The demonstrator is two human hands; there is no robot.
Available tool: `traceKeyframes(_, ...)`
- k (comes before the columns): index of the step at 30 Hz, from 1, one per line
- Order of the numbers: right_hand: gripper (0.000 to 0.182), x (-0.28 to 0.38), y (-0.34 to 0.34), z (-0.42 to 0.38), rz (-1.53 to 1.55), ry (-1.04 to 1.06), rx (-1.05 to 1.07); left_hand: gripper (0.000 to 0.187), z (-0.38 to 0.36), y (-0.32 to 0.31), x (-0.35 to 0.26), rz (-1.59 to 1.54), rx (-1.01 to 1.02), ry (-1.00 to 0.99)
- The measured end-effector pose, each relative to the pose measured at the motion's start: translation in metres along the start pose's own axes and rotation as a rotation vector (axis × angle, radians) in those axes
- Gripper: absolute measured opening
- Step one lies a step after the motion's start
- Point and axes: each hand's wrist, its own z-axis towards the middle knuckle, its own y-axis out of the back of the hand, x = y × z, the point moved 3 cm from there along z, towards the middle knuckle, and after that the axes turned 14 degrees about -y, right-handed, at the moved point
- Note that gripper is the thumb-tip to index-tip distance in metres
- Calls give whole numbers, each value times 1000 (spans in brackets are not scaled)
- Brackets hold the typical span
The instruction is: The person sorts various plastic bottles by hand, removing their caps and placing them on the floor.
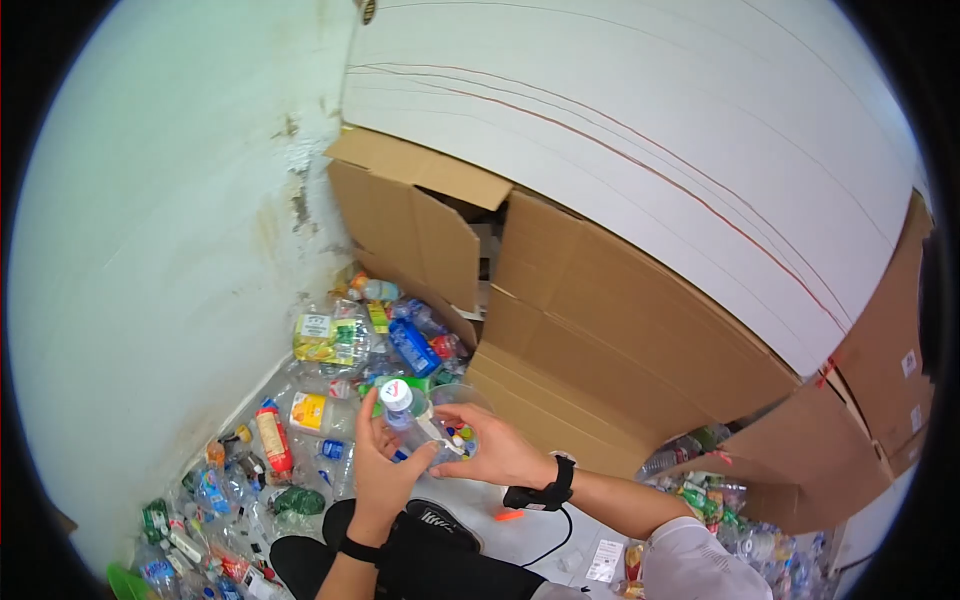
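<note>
Between both hands [383, 468] [495, 448], a capped bottle [408, 422]; behind, caps [458, 438] in a tub [470, 394].

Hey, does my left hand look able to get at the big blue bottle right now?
Probably yes, once it's free: the left hand is holding a clear bottle, but the blue bottle lies beyond it with nothing seen covering it.

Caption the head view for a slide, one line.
Left hand and right hand hold a white-capped bottle; other plastic bottles lie scattered near cardboard.
</note>
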Motion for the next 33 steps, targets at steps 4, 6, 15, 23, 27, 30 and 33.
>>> traceKeyframes(4, 75, -31, 16, -21, -17, -137, -3, 102, -15, -44, 7, -35, 79, 82)
traceKeyframes(6, 71, -46, 20, -31, 8, -188, -6, 102, -21, -56, 15, -60, 101, 67)
traceKeyframes(15, 65, -87, 36, -71, -184, -122, -75, 59, -27, -54, -15, 584, 399, -252)
traceKeyframes(23, 61, -100, 31, -94, -278, -70, -11, 38, -43, -56, -20, 916, 773, -573)
traceKeyframes(27, 59, -95, 30, -98, -322, -12, -16, 41, -50, -51, -9, 931, 808, -641)
traceKeyframes(30, 61, -93, 29, -97, -334, 8, 42, 47, -60, -49, -5, 904, 801, -597)
traceKeyframes(33, 60, -103, 20, -93, -294, 40, 46, 48, -69, -48, 6, 853, 728, -568)
